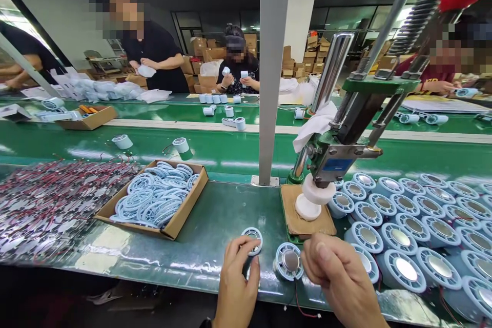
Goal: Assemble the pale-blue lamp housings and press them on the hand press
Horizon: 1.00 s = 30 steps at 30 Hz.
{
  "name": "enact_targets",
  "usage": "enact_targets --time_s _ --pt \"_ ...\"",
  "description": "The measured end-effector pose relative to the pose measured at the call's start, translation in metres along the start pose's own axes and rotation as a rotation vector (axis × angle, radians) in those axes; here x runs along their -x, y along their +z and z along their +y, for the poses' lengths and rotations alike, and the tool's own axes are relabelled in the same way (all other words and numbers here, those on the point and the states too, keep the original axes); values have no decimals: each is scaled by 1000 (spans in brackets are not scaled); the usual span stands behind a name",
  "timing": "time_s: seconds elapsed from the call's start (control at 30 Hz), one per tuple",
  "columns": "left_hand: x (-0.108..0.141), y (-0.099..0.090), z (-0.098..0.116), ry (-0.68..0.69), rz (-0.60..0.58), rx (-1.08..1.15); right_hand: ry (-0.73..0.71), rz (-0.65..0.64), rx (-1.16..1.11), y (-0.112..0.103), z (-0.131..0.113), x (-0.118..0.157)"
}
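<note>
My left hand (238, 282) has its thumb and fingertips at a light-blue spoked ring (256, 236), with the index finger across it. To the right of that ring, a light-blue round housing (289, 260) stands on the bench, a silver disc in its top and a thin red wire trailing toward the bench edge. Beside this housing, my right hand (342, 277) is closed, its curled fingers close to the housing's right side; what they hold, if anything, is hidden. Behind it stands a hand press (338, 154) with a white round pad above a cardboard-covered base (290, 215).
Rows of similar housings (400, 238) fill the right side. At left, a cardboard tray (188, 210) holds many blue rings, beside a pile of wired discs (57, 205). A grey post (271, 72) rises at the bench's back edge. Co-workers (154, 56) work across the green conveyor (215, 159).
</note>
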<state>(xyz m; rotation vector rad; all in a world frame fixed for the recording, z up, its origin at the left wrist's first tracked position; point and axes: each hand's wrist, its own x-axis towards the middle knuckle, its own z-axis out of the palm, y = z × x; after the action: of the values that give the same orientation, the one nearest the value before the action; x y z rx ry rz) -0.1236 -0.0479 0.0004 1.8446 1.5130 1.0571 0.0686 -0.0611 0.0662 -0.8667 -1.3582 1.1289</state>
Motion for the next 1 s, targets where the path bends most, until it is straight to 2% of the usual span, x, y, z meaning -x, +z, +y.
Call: enact_targets --time_s 0.07,0.13,0.2,0.27,0.43,0.53,0.67,0.8,0.9,1.0 --pt "-7 -1 -4 3 24 -24 51 -66 -57 13 -4 -12" --pt "-11 -4 -8 -15 37 -31 176 -113 -44 24 3 -23" --pt "-13 -7 -10 -42 45 -30 291 -126 -41 29 15 -33" --pt "-12 -10 -11 -60 52 -41 329 -130 -81 27 22 -38" --pt "-13 -14 -11 -35 -27 -142 224 -6 -103 9 14 -32" --pt "-15 -14 -10 -2 -134 -216 136 67 123 5 10 -26" --pt "-17 -12 -9 39 -213 -320 22 36 287 4 19 -18" --pt "-15 -9 -12 90 -175 -356 -123 98 564 -2 40 0" --pt "-14 -9 -15 74 -168 -338 -110 75 775 -5 70 19" --pt "-14 -14 -15 25 -210 -350 -112 80 843 -1 96 34"
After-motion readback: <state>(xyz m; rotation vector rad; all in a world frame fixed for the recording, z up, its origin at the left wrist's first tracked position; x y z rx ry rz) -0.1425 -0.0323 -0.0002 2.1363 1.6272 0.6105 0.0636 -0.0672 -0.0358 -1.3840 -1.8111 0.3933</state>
